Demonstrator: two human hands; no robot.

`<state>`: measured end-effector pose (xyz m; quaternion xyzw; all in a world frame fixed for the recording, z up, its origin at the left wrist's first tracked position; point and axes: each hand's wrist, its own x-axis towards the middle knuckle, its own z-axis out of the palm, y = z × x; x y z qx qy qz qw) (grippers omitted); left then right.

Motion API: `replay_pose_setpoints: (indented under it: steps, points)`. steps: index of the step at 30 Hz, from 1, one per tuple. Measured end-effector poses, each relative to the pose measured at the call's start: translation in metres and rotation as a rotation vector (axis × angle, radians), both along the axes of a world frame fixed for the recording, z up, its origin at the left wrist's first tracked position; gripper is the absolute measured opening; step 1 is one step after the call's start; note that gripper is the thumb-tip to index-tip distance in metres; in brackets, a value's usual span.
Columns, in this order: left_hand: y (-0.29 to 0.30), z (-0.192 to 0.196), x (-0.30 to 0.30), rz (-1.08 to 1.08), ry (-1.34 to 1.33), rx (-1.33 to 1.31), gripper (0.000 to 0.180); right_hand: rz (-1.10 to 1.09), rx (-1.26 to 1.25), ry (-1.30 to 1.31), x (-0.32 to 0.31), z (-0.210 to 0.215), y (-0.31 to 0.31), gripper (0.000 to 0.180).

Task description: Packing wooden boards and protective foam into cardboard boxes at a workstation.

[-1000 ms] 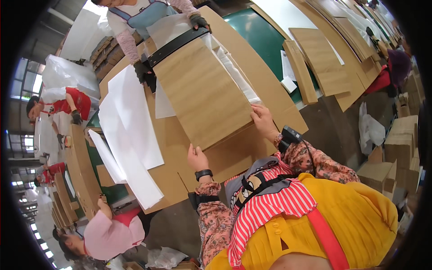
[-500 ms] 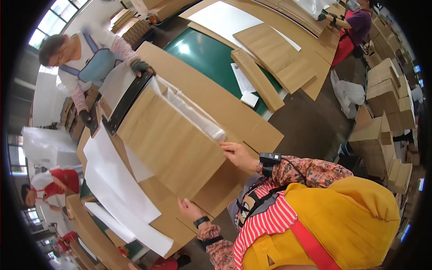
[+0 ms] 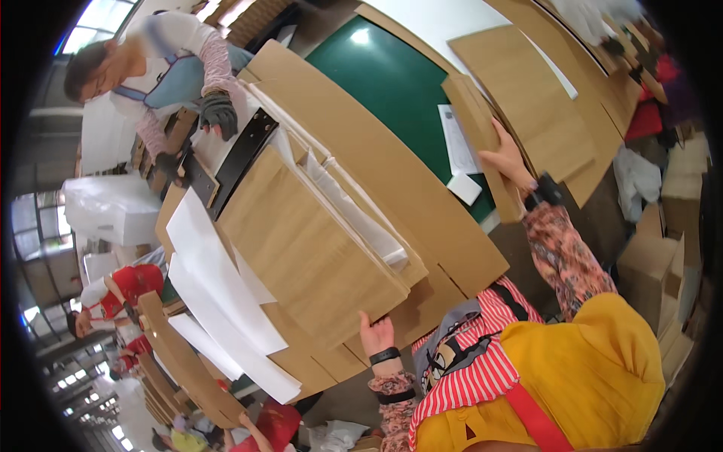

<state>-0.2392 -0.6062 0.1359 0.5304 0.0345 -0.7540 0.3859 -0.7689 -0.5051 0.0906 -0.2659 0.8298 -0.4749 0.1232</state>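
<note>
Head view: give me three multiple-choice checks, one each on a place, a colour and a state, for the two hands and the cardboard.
1. Where is the right hand?
A. on the narrow cardboard stack by the green surface
B. on the white sheets
C. in the lap

2. What colour is the table surface beyond the big cardboard sheet?
A. red
B. green
C. blue

3. How is the left hand placed?
A. hanging free
B. holding a black bar
C. fingers on the near edge of the brown paper stack

Answers: 1 A, the fingers wrap its edge; 2 B, dark green shows there; 3 C, the fingertips rest on that edge.
</note>
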Motion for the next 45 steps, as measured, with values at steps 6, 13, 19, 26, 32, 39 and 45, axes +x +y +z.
replay_pose_setpoints:
  steps: [6, 13, 19, 26, 32, 39, 45]
  points:
    - [0.0, -0.01, 0.014, -0.032, -0.113, -0.029, 0.044, 0.248, -0.181, -0.547, 0.104, 0.084, -0.033, 0.096]
    - [0.005, -0.006, 0.005, -0.06, -0.145, -0.031, 0.044, 0.375, 0.189, -0.099, 0.243, 0.104, -0.162, 0.094]
    - [0.014, 0.032, 0.081, -0.629, -0.714, -0.235, 0.036, 0.346, -0.187, -0.348, 0.258, 0.036, -0.166, 0.075]
    - [-0.126, -0.019, 0.135, -0.524, -1.442, -0.959, 0.045, 0.447, -0.145, -0.418, 0.266, 0.022, -0.2, 0.065]
    - [-0.147, 0.007, 0.088, -0.719, -1.281, -0.535, 0.056, 0.411, -0.061, -0.305, 0.252, 0.02, -0.198, 0.067]
    - [-0.14, -0.025, 0.096, -0.59, -1.437, -0.642, 0.054, 0.344, 0.073, -0.29, 0.261, 0.032, -0.18, 0.064]
    - [-0.145, -0.018, 0.091, -0.706, -1.364, -0.51, 0.053, 0.269, -0.061, -0.132, 0.271, 0.013, -0.177, 0.06]
